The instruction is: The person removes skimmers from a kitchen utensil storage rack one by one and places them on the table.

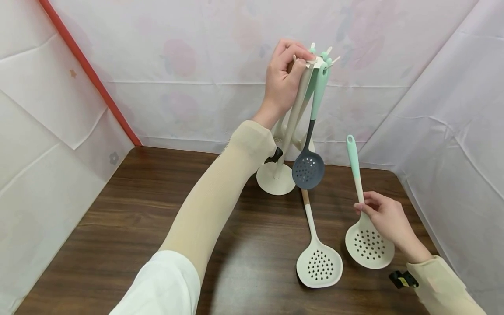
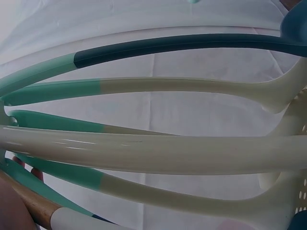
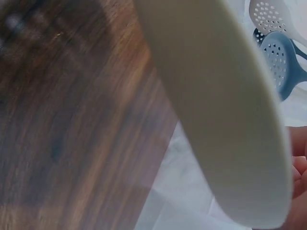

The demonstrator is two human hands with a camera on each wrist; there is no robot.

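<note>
Cream skimmer point(image 1: 369, 246) pinched at its neck by right hand point(image 1: 387, 221), near table's point(image 1: 157, 210) right edge. Left hand point(image 1: 284, 78) grips utensil rack point(image 1: 289, 127) top; bare wood to the left.

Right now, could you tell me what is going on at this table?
A person's left hand grips the top of a cream utensil stand, where a dark blue skimmer hangs. The right hand holds a cream skimmer with a mint handle above the wooden table. Another cream skimmer lies flat on the table between them.
</note>
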